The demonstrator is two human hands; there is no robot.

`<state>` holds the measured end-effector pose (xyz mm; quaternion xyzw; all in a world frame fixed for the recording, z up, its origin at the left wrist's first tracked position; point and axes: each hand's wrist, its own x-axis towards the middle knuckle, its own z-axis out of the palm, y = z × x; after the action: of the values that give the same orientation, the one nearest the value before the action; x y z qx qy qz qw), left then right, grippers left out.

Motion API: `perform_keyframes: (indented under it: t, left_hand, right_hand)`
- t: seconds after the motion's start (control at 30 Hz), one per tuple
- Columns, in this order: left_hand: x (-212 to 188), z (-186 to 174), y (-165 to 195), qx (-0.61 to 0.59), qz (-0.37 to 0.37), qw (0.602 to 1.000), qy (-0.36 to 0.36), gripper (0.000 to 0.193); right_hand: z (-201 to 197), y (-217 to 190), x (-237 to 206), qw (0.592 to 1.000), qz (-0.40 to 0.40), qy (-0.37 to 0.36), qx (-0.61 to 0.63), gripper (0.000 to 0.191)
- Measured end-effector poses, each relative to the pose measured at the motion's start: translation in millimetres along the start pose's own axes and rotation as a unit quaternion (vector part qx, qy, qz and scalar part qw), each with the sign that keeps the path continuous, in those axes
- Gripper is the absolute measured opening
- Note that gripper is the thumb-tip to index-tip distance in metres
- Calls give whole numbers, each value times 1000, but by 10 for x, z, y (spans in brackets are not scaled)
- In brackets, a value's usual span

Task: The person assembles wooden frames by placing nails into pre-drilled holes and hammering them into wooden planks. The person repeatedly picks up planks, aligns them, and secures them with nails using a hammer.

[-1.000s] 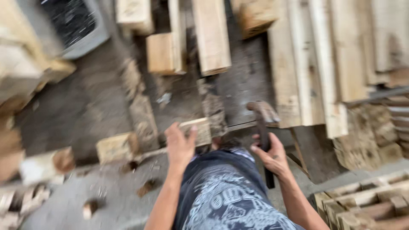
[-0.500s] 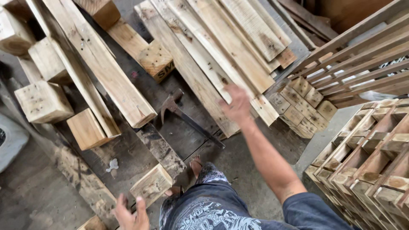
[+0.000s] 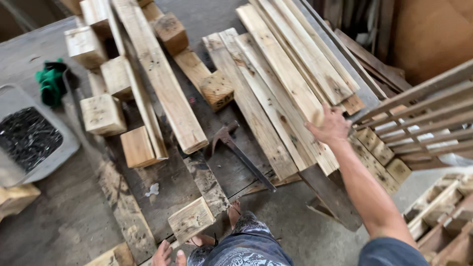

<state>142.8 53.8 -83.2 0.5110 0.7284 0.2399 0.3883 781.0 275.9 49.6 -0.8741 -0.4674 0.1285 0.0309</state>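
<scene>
My right hand (image 3: 331,127) reaches out to a heap of long pale planks (image 3: 276,83), and its fingers curl over the near end of one plank (image 3: 295,91). My left hand (image 3: 165,254) is low at the bottom edge with its fingers apart, holding nothing. It is just below a small wooden block (image 3: 191,219) that lies by my bare foot (image 3: 235,211). A hammer (image 3: 239,150) with a dark handle lies on the boards between the two hands, and neither hand touches it.
A grey tray (image 3: 59,157) of dark nails sits at the left, with a green cloth (image 3: 50,84) behind it. Cut blocks and beams (image 3: 148,79) lie at the upper left. A slatted pallet (image 3: 423,111) leans at the right, and more stacked pallets (image 3: 443,221) fill the bottom right.
My right hand let go of the hammer, which now lies on the boards, and moved up right to the planks. My left hand dropped away from the small block.
</scene>
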Motion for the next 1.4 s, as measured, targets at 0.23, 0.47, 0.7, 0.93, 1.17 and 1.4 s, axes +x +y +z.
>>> perform_keyframes:
  t: [0.23,0.47,0.7,0.93,1.17,1.4]
  left_hand:
    - [-690,-593,685,35,110,970,214,33]
    - [-596,-1594,-9,-94,-27,821,562,25]
    - [-379,-2664,-707,-324,-182,696,614,44]
    - [-172,-3348,-1140,-111,-244,815,513,74]
    - [-90,-3357,-1891,-3,-70,845,529,66]
    - [-226,-3304,-1981,12,-62,865,497,43]
  right_hand:
    - [-445,28,-881,958,-159,27,238,92]
    - [89,-740,-2292,895,-405,-93,160,116]
    - [905,-2438,-2800,734,-664,-108,92,92]
    - [1085,-3313,-3087,691,-713,-120,26,89]
    - [1171,-2954,-3014,785,-597,-148,73,113]
    - [1096,-2584,-3063,839,-476,-202,171,103]
